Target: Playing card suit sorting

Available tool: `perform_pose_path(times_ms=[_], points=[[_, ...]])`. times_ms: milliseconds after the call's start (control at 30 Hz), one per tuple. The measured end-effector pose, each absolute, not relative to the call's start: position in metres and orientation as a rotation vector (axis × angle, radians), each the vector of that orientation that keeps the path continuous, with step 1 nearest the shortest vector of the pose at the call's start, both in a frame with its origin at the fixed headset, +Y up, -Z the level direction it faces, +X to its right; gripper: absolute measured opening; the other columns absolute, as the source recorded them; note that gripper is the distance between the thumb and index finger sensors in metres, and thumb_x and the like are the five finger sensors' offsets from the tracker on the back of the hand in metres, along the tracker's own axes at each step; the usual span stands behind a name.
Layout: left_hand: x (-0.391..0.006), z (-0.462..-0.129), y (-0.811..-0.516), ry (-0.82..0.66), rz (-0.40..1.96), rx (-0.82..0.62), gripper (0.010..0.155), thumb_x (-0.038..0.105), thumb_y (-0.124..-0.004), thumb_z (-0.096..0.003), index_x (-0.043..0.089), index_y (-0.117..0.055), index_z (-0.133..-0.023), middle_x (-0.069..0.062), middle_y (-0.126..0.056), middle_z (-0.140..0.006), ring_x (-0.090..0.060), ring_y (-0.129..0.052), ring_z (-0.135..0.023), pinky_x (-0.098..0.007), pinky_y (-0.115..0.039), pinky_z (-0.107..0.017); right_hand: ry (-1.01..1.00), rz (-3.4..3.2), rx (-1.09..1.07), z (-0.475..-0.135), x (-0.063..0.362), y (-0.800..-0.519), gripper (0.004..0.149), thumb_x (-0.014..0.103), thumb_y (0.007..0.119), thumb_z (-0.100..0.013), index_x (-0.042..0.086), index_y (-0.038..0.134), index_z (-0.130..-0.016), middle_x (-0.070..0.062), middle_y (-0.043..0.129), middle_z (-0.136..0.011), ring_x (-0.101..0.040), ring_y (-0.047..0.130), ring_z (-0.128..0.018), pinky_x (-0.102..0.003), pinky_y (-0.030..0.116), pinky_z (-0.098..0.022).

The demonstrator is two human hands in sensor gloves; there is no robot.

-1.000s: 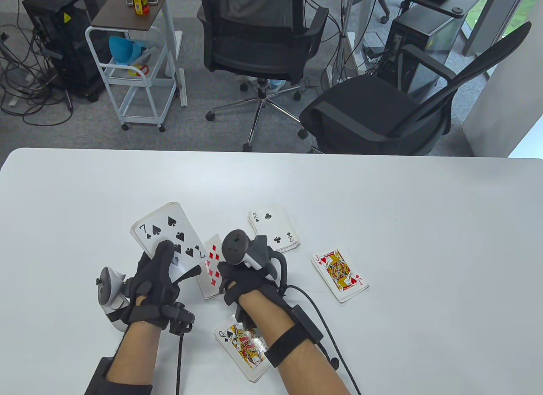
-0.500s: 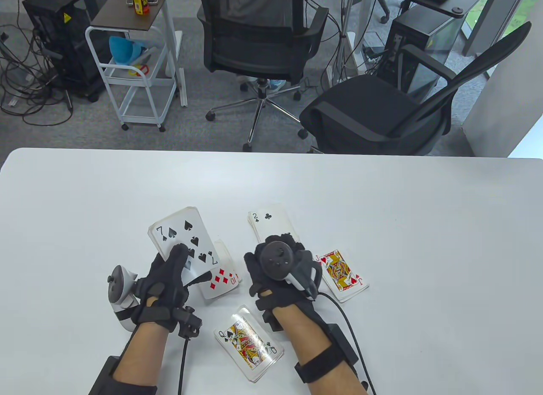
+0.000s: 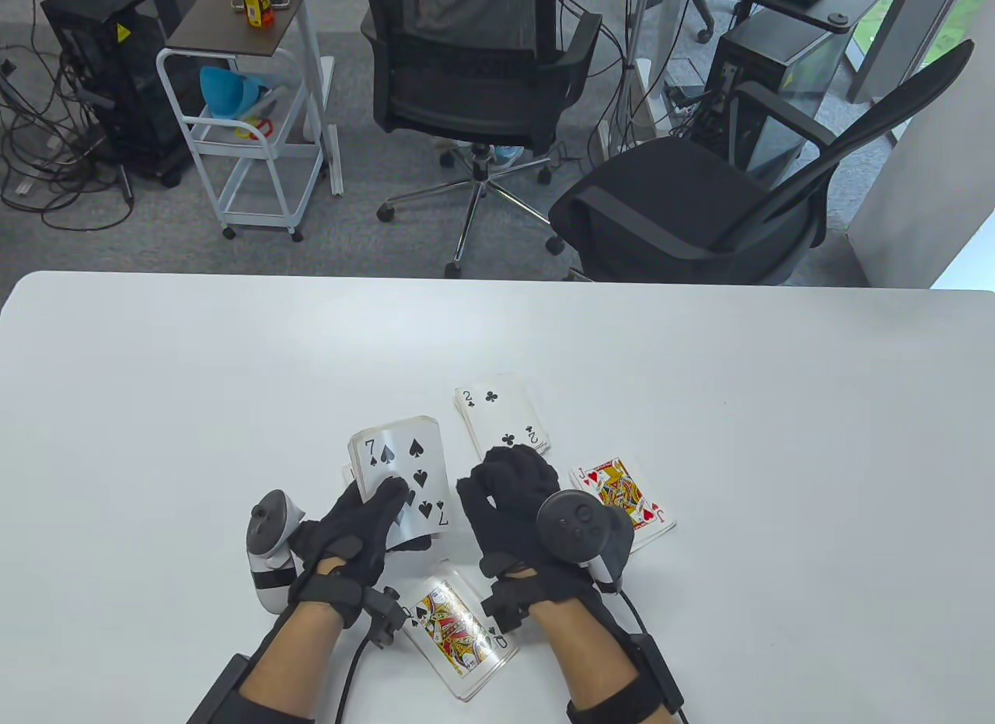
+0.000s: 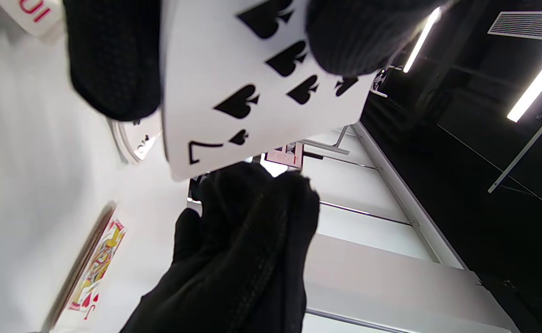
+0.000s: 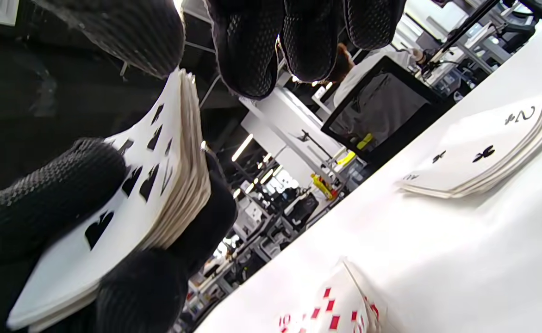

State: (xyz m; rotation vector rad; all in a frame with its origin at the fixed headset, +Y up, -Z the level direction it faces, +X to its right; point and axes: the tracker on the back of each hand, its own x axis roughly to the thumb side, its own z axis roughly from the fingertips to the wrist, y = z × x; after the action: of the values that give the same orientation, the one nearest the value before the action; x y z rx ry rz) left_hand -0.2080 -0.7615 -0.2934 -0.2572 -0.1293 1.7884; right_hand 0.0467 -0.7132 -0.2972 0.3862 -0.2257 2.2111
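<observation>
**Peel the 7 of spades off the deck w/o dragging a 2nd card**

Table view: left hand [image 3: 365, 522] grips the unsorted deck [image 3: 400, 475] face up, near the bench's front edge, about mid-width; top card is the 7 of spades. Right hand [image 3: 509, 494] hovers just beside the deck, fingers curled, nothing visibly in it. 4 suit piles lie on the bench [image 3: 155, 382]: clubs pile [image 3: 501, 421] w/ a 2 on top, behind the right hand; hearts pile [image 3: 622, 502] w/ a J, partly under the tracker; spades pile [image 3: 459, 627] w/ a Q, between the wrists at the front edge; diamonds pile mostly hidden under the deck here. My read: the 7 belongs on the Q pile. Slide it sideways w/ the thumb, pinch 1 edge only, lay it square.

Left wrist view: thumb and fingers [image 4: 113, 60] clamp the deck from both faces; the card face is glossy, flat, w/ rounded corners. Gloves are black knit.

Right wrist view: deck edge [image 5: 185, 185] shows many thin cream layers, slightly fanned, so cards prob. slip easily. Right fingertips [image 5: 247, 55] hang apart from the deck, not touching. Diamonds pile [image 5: 335, 310] shows at the bottom, corners loosely stacked.
</observation>
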Motion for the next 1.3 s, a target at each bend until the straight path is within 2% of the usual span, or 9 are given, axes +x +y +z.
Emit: perform_pose_path(times_ms=[300,433,533,667,733,900,1133,1200,1300], points=[[-0.202,-0.29,-0.761,-0.144,1.764,-0.276,0.055,0.047,-0.084,-0.0571,0.026,-0.065,-0.104,0.001,-0.084,-0.099,-0.029,-0.097,-0.082,-0.041,-0.095,-0.048,-0.222,2.259,0.444,-0.292,0.032,-0.716,0.061,0.053,0.082,-0.055,0.009,0.066,-0.095,-0.022,0.055,-0.107,-0.054,0.042,-0.101,-0.074,0.035,-0.067],[-0.2,-0.29,-0.763,-0.153,1.749,-0.3,0.055,0.048,-0.085,-0.0566,0.027,-0.067,-0.103,0.001,-0.086,-0.098,-0.028,-0.098,-0.081,-0.041,-0.095,-0.046,-0.333,2.269,0.393,-0.287,0.03,-0.713,0.064,0.054,0.083,-0.053,0.009,0.065,-0.094,-0.022,0.055,-0.107,-0.054,0.046,-0.1,-0.074,0.036,-0.066],[-0.198,-0.291,-0.762,-0.173,1.748,-0.314,0.054,0.049,-0.084,-0.0567,0.027,-0.067,-0.103,0.002,-0.086,-0.098,-0.028,-0.098,-0.081,-0.041,-0.095,-0.046,-0.367,2.239,0.32,-0.287,0.037,-0.714,0.063,0.055,0.083,-0.053,0.009,0.065,-0.093,-0.022,0.056,-0.106,-0.054,0.048,-0.099,-0.074,0.037,-0.066],[-0.191,-0.291,-0.758,-0.246,1.709,-0.372,0.054,0.051,-0.084,-0.057,0.027,-0.068,-0.103,0.002,-0.086,-0.098,-0.028,-0.098,-0.081,-0.041,-0.095,-0.047,-0.461,2.167,0.28,-0.287,0.044,-0.712,0.059,0.057,0.085,-0.05,0.01,0.071,-0.082,-0.02,0.062,-0.102,-0.053,0.053,-0.097,-0.073,0.039,-0.066],[-0.189,-0.29,-0.757,-0.259,1.677,-0.375,0.055,0.051,-0.084,-0.0566,0.027,-0.068,-0.103,0.002,-0.086,-0.098,-0.028,-0.098,-0.08,-0.041,-0.095,-0.046,-0.476,2.164,0.297,-0.285,0.044,-0.709,0.052,0.054,0.085,-0.051,0.011,0.075,-0.077,-0.019,0.067,-0.099,-0.051,0.058,-0.096,-0.073,0.042,-0.066],[-0.191,-0.289,-0.759,-0.249,1.7,-0.38,0.055,0.051,-0.084,-0.0567,0.027,-0.068,-0.103,0.002,-0.086,-0.098,-0.028,-0.098,-0.08,-0.041,-0.095,-0.046,-0.424,2.096,0.3,-0.286,0.045,-0.708,0.045,0.045,0.086,-0.052,0.008,0.078,-0.076,-0.018,0.072,-0.097,-0.05,0.063,-0.095,-0.072,0.045,-0.067],[-0.193,-0.29,-0.758,-0.246,1.735,-0.393,0.058,0.054,-0.083,-0.0568,0.027,-0.066,-0.105,0.001,-0.084,-0.099,-0.029,-0.097,-0.082,-0.041,-0.095,-0.047,-0.435,2.111,0.338,-0.288,0.052,-0.699,0.037,0.036,0.077,-0.056,0.006,0.088,-0.076,-0.016,0.08,-0.095,-0.048,0.067,-0.095,-0.072,0.046,-0.067],[-0.193,-0.289,-0.758,-0.241,1.767,-0.404,0.058,0.054,-0.083,-0.057,0.027,-0.065,-0.105,0.001,-0.083,-0.101,-0.029,-0.096,-0.083,-0.041,-0.094,-0.048,-0.354,2.126,0.32,-0.291,0.057,-0.701,0.038,0.037,0.08,-0.056,0.009,0.089,-0.08,-0.017,0.078,-0.097,-0.049,0.065,-0.095,-0.072,0.046,-0.067],[-0.196,-0.29,-0.758,-0.225,1.774,-0.393,0.058,0.054,-0.083,-0.0571,0.027,-0.064,-0.105,0.0,-0.082,-0.101,-0.029,-0.095,-0.084,-0.041,-0.094,-0.049,-0.368,2.119,0.298,-0.293,0.061,-0.701,0.038,0.035,0.087,-0.054,0.011,0.086,-0.084,-0.018,0.075,-0.098,-0.05,0.063,-0.096,-0.072,0.046,-0.067]])
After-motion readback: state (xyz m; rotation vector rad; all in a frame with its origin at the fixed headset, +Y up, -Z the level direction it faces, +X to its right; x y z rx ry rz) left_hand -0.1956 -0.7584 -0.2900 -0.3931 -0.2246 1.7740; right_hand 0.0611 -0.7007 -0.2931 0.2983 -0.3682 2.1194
